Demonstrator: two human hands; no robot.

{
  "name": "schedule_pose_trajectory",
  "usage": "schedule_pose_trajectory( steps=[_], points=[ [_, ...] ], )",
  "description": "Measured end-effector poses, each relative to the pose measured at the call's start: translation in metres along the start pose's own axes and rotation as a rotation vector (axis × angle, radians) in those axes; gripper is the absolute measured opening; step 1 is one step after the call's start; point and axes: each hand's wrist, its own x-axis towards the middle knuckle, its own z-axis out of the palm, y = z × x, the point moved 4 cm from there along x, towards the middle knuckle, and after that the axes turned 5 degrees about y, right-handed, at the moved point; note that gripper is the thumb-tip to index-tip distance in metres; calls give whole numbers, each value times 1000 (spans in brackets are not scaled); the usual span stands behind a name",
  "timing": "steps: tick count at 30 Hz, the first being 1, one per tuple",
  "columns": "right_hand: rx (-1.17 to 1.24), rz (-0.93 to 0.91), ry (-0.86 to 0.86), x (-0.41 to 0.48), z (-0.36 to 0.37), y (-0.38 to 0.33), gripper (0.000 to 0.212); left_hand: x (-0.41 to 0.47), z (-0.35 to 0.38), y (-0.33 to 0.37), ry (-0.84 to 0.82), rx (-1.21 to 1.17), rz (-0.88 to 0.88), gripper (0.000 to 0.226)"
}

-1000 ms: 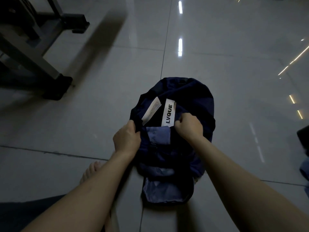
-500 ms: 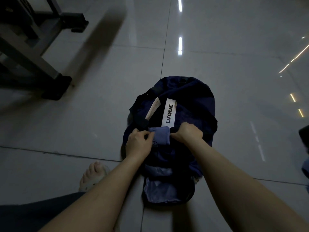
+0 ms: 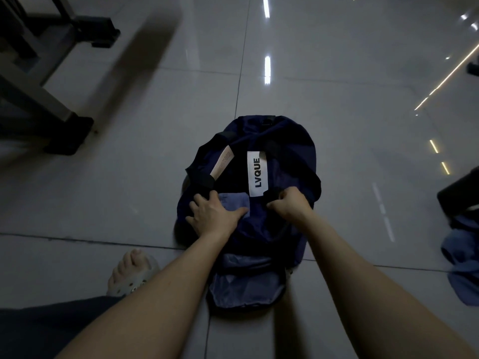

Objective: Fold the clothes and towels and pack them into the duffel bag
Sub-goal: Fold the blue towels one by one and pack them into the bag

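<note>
A soft navy duffel bag (image 3: 285,151) of limp fabric sits on glossy grey floor tiles (image 3: 337,86), in the middle of the scene. A white label (image 3: 257,173) on it reads "LVQUE"; a pale tag (image 3: 221,163) to its left carries print too small to read. Inside the open top lies a light blue cloth (image 3: 237,202). The left hand (image 3: 212,216) presses flat on it, fingers spread. The right hand (image 3: 290,206) is a fist around the black strap (image 3: 269,196). The near end pocket (image 3: 243,286) (lined in paler blue) gapes open. More blue clothes (image 3: 461,260) lie crumpled at the right.
</note>
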Motion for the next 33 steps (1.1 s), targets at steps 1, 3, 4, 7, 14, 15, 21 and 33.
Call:
schedule_pose_trajectory(
  steps=[1,3,4,7,14,15,21,33],
  points=[
    [30,4,-15,-4,-11,3,25,0,0,1,1,8,5,93],
    [93,24,-65,-14,-30,11,28,-2,0,5,-4,26,16,92],
    [103,31,-89,-19,-38,15,28,-3,1,8,-10,36,21,91],
    [33,57,-164,-31,-50,32,19,-9,1,21,-57,142,72,92],
    [-362,-43,138,-52,-33,33,35,-6,-16,14,-127,272,203,82],
    [-383,-124,216,-54,-36,18,35,-6,-20,10,-87,234,222,72],
    [-478,-699,315,-56,-6,-85,4,-9,-27,-15,47,-106,283,34],
    [-771,-748,-212,-20,62,-67,30,-15,-51,-2,285,-771,115,23]
  ],
)
